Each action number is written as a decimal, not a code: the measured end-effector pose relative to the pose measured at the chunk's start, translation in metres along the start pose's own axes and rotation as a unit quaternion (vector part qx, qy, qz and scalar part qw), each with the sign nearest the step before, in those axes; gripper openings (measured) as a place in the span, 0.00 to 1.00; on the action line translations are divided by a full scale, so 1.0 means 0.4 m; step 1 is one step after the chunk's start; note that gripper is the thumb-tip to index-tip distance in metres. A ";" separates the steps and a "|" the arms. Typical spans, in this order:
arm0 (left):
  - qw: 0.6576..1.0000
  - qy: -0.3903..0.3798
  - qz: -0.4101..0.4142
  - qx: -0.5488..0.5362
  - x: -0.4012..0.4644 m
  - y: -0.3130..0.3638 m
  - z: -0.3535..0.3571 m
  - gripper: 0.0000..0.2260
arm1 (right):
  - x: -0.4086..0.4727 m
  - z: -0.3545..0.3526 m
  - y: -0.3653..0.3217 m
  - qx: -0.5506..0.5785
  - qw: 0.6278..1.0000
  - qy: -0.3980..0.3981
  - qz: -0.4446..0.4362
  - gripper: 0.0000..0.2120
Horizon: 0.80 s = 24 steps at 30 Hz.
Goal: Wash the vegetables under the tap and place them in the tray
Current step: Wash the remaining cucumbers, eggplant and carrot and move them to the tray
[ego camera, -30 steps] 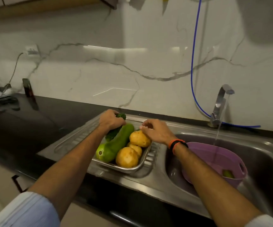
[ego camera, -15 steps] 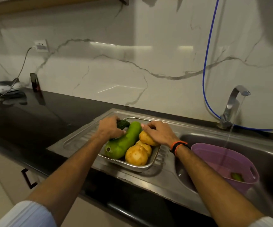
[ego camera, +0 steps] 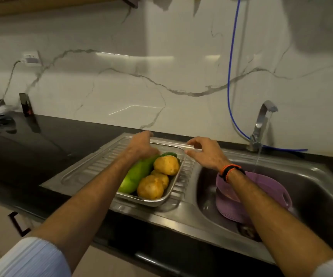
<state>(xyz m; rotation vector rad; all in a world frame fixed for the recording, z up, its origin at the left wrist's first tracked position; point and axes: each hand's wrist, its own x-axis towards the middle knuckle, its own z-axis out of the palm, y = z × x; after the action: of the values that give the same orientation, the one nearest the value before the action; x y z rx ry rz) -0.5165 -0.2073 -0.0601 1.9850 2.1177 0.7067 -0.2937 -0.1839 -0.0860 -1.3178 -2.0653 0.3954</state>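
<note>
**Both hands over the tray, tap running**

Head view: A steel tray [ego camera: 166, 198] sits on the ribbed drainboard [ego camera: 93, 168] of a steel sink [ego camera: 321, 188], let into a black desk [ego camera: 47, 140]. In the tray lie a long green gourd [ego camera: 136, 175] along its left side and three yellow-brown potatoes [ego camera: 166, 164] along its right, touching one another; a darker green vegetable [ego camera: 169, 154] shows at the far end behind the top potato, too hidden to name.

The left hand [ego camera: 141, 146] is over the far left part of the tray, fingers stretched forward and relaxed, its heel just above the gourd's far end; whether it touches the gourd cannot be told. It grips nothing. The right hand [ego camera: 205, 153] hangs over the tray's far right corner, fingers loosely curled and spread, holding nothing, and it is close to the rim without a clear touch. An orange and black band [ego camera: 230, 170] is on that wrist.

In the sink basin stands a purple plastic tub [ego camera: 269, 193], partly hidden by the right forearm. The tap [ego camera: 261, 124] at the back is on, and a thin stream of water falls towards the tub. A blue hose [ego camera: 230, 76] runs down the marble wall [ego camera: 161, 76] to the tap's base. At far left a wall socket [ego camera: 31, 58] carries a plug with a cable.
</note>
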 end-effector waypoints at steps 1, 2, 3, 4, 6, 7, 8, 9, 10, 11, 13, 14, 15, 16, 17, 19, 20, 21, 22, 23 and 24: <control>1.000 0.005 0.018 -0.020 -0.001 0.040 0.015 0.31 | -0.010 -0.026 0.023 -0.004 1.000 0.012 0.006 0.17; 0.999 0.008 0.034 -0.039 -0.004 0.072 0.030 0.30 | -0.018 -0.046 0.043 -0.007 1.000 0.019 0.015 0.16; 0.997 0.003 0.050 -0.055 -0.003 0.113 0.056 0.29 | -0.031 -0.071 0.073 -0.009 0.999 0.025 0.028 0.15; 0.996 -0.002 0.060 -0.065 -0.005 0.144 0.080 0.27 | -0.044 -0.090 0.099 -0.014 0.999 0.024 0.041 0.15; 0.994 -0.023 0.075 -0.077 -0.005 0.208 0.137 0.25 | -0.075 -0.133 0.158 -0.025 0.997 0.024 0.066 0.15; 0.993 -0.035 0.078 -0.078 -0.004 0.228 0.164 0.24 | -0.088 -0.148 0.184 -0.028 0.997 0.022 0.075 0.15; 0.992 -0.049 0.087 -0.078 -0.003 0.260 0.200 0.23 | -0.109 -0.172 0.218 -0.033 0.996 0.023 0.085 0.15; 0.991 -0.060 0.088 -0.076 -0.003 0.280 0.226 0.23 | -0.126 -0.188 0.244 -0.038 0.995 0.021 0.093 0.14; 0.991 -0.069 0.091 -0.077 -0.003 0.296 0.252 0.22 | -0.142 -0.202 0.270 -0.041 0.993 0.019 0.108 0.14; 0.989 -0.085 0.089 -0.082 -0.002 0.322 0.288 0.22 | -0.163 -0.215 0.307 -0.042 0.991 0.018 0.126 0.14; 0.986 -0.109 0.092 -0.088 0.004 0.353 0.348 0.22 | -0.190 -0.226 0.367 -0.045 0.986 0.012 0.161 0.14; 0.985 -0.118 0.098 -0.084 0.008 0.365 0.377 0.21 | -0.200 -0.227 0.394 -0.050 0.983 0.006 0.175 0.14; 0.983 -0.130 0.103 -0.075 0.010 0.377 0.405 0.21 | -0.208 -0.227 0.418 -0.058 0.981 -0.002 0.187 0.14; 0.982 -0.142 0.109 -0.059 0.013 0.386 0.432 0.21 | -0.213 -0.223 0.439 -0.065 0.978 -0.011 0.199 0.15; 0.980 -0.155 0.113 -0.046 0.019 0.394 0.465 0.21 | -0.217 -0.218 0.461 -0.065 0.975 -0.019 0.213 0.15; 0.976 -0.181 0.116 -0.018 0.031 0.402 0.524 0.21 | -0.221 -0.195 0.500 -0.066 0.970 -0.034 0.233 0.14; 0.974 -0.190 0.119 -0.006 0.037 0.403 0.549 0.21 | -0.223 -0.179 0.514 -0.069 0.968 -0.041 0.239 0.14; 0.972 -0.201 0.121 0.005 0.046 0.406 0.578 0.21 | -0.225 -0.161 0.533 -0.071 0.966 -0.046 0.245 0.13; 0.970 -0.208 0.125 0.016 0.053 0.404 0.599 0.20 | -0.227 -0.143 0.545 -0.072 0.964 -0.055 0.248 0.13; 0.967 -0.218 0.126 0.027 0.064 0.404 0.625 0.19 | -0.229 -0.124 0.561 -0.073 0.963 -0.070 0.251 0.13; 0.965 -0.223 0.131 0.041 0.071 0.402 0.643 0.19 | -0.230 -0.108 0.570 -0.081 0.960 -0.094 0.249 0.13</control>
<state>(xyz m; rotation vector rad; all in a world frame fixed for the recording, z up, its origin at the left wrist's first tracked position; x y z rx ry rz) -0.2666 -0.1185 -0.2099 2.2325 1.6667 0.1730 -0.0808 -0.1667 -0.2153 -1.9753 -1.9247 0.5966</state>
